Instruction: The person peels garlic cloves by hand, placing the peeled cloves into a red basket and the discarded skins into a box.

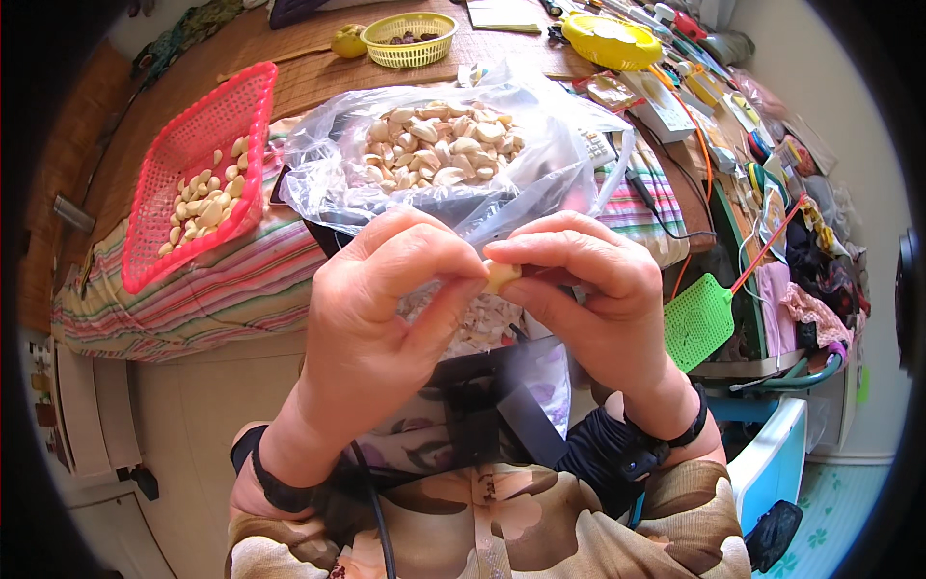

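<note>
Between the fingertips of both hands is a pale garlic clove (501,277). My left hand (391,299) pinches it from one side, and my right hand (588,289) pinches it from the other. Just beyond them, a clear plastic bag (323,164) lies spread around a heap of unpeeled garlic cloves (439,145). Over to the left, a red plastic basket (159,193) holds smooth, peeled cloves (204,205). Beneath my hands, partly hidden by them, are loose papery garlic skins (482,323).
A striped cloth (183,318) covers the near part of the wooden table (309,68). At the back stand a yellow basket (410,53) with dark items, a round yellow fruit (349,41) and a yellow bowl (612,43). Clutter and a green fly swatter (698,323) are on the right.
</note>
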